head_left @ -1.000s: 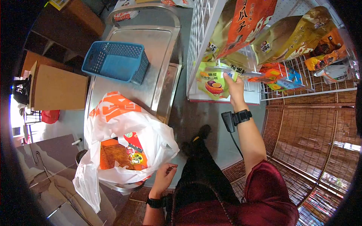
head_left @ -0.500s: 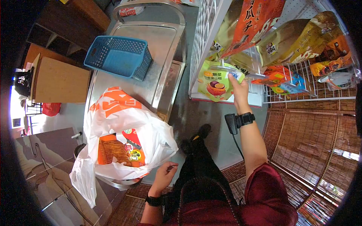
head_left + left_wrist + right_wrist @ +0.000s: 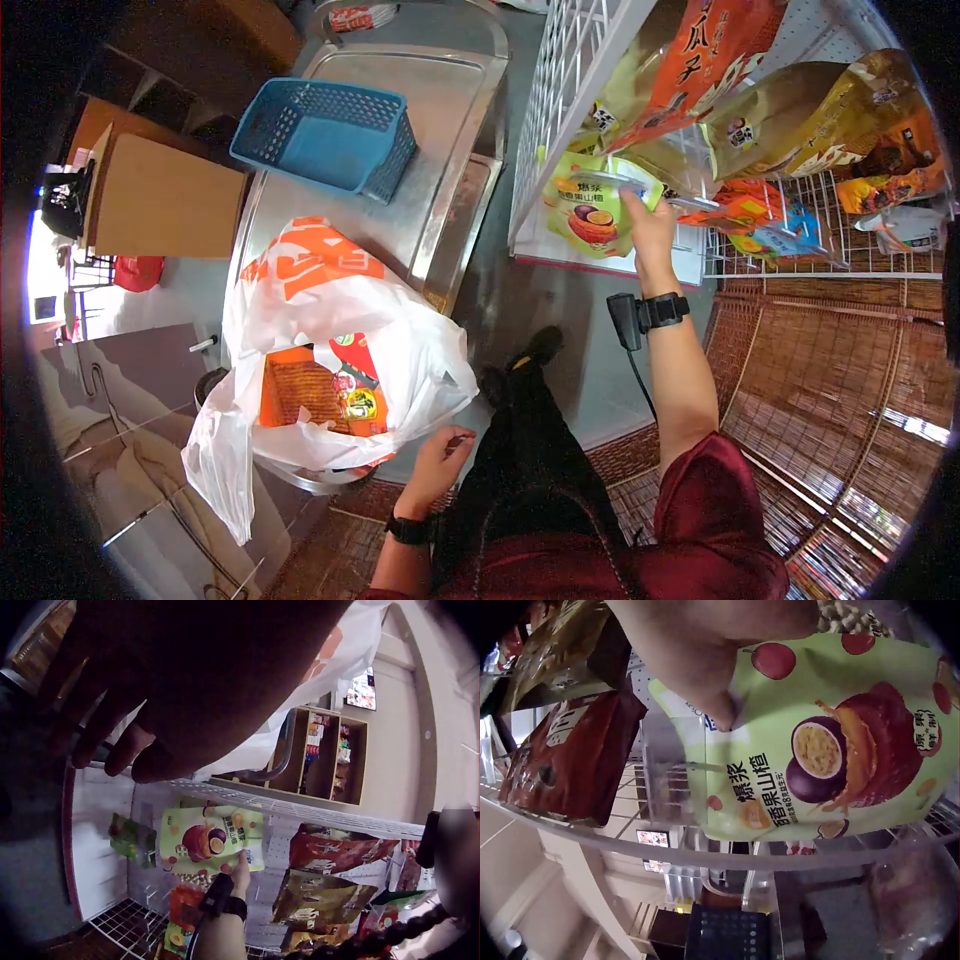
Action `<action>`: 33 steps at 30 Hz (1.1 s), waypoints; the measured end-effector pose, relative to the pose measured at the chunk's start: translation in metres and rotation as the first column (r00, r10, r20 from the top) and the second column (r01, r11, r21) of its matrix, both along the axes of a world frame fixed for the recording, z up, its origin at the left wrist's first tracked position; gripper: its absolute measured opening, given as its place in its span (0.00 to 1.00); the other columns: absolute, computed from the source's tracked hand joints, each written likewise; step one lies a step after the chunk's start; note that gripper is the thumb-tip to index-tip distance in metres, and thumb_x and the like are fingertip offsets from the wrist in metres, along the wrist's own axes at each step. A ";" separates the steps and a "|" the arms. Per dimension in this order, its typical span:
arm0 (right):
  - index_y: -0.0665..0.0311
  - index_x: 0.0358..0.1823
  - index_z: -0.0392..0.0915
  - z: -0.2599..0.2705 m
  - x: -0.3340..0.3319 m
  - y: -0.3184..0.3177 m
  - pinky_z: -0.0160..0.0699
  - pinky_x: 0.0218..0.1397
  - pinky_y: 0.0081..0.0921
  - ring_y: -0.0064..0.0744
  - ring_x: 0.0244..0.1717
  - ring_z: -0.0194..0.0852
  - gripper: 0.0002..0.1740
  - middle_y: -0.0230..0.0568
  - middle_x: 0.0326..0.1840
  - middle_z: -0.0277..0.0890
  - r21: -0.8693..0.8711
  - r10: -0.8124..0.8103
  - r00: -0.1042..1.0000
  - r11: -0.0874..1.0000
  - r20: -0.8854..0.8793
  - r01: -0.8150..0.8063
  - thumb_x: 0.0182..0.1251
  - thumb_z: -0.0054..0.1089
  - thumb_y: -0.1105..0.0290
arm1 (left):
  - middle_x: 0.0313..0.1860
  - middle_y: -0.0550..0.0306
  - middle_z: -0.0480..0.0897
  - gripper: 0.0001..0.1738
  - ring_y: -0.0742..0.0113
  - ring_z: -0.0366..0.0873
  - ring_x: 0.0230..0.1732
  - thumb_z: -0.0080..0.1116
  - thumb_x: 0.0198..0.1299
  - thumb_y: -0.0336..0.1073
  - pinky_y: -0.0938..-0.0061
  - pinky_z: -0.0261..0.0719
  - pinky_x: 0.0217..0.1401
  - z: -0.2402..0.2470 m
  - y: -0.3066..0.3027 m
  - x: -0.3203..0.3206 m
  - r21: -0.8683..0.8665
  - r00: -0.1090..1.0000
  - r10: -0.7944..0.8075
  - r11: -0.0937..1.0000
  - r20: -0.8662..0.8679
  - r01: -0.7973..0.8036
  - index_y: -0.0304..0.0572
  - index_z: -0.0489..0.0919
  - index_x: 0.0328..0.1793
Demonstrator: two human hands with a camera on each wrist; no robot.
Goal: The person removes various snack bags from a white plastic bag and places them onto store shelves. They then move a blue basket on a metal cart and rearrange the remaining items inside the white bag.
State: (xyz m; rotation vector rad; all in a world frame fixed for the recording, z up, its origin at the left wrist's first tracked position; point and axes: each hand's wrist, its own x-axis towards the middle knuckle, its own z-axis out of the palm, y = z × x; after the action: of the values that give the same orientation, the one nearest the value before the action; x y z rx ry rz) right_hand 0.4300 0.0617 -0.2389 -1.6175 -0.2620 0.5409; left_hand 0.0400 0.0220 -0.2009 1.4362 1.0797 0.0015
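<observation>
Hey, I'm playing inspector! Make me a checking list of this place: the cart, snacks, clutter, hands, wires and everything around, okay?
Surface: metal cart holds a blue basket.
Job's things: green pouch at the white rack; snack packets inside the white bag.
Clutter: nothing seen inside the basket.
Right hand: grips the pouch near a corner.
Left hand: loosely curled, holding nothing.
Cables: black cable hangs by the right forearm.
Surroundings: woven panels.
</observation>
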 end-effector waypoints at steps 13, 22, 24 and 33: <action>0.69 0.40 0.76 -0.026 0.015 0.007 0.68 0.41 0.18 0.20 0.37 0.70 0.11 0.33 0.38 0.76 0.050 0.016 0.987 0.998 0.161 -0.025 0.56 0.55 0.74 | 0.35 0.50 0.78 0.10 0.64 0.77 0.37 0.53 0.56 0.34 0.74 0.73 0.40 -0.008 -0.004 -0.013 -0.008 1.000 0.008 1.000 -0.019 -0.008 0.35 0.75 0.42; 0.70 0.32 0.74 -0.055 0.034 0.020 0.67 0.33 0.23 0.22 0.29 0.68 0.07 0.35 0.29 0.73 -0.063 -0.108 0.963 0.990 0.245 0.127 0.55 0.53 0.73 | 0.35 0.49 0.78 0.11 0.60 0.76 0.35 0.52 0.56 0.36 0.72 0.74 0.39 -0.003 -0.005 -0.017 0.050 0.999 -0.016 0.999 -0.052 0.018 0.36 0.74 0.40; 0.70 0.31 0.73 -0.070 0.051 0.020 0.66 0.31 0.24 0.23 0.27 0.67 0.07 0.36 0.28 0.73 -0.075 -0.087 0.963 0.991 0.253 0.109 0.55 0.53 0.73 | 0.35 0.49 0.77 0.11 0.60 0.76 0.35 0.51 0.56 0.36 0.71 0.73 0.38 0.000 -0.005 -0.019 0.018 1.000 0.015 1.000 0.003 -0.015 0.36 0.74 0.40; 0.75 0.50 0.66 -0.070 0.039 0.025 0.66 0.49 0.26 0.34 0.46 0.69 0.23 0.46 0.49 0.70 -0.026 -0.104 0.924 0.992 0.369 0.122 0.54 0.56 0.71 | 0.30 0.52 0.76 0.08 0.64 0.73 0.30 0.52 0.55 0.33 0.73 0.71 0.34 0.011 0.003 -0.031 0.130 0.996 0.073 0.988 0.054 -0.080 0.35 0.73 0.37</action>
State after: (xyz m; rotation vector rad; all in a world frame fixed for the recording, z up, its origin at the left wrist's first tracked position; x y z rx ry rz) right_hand 0.4690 0.0864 -0.3093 -1.7641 -0.4329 0.1520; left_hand 0.0090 0.0253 -0.1903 1.5040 1.1103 0.1652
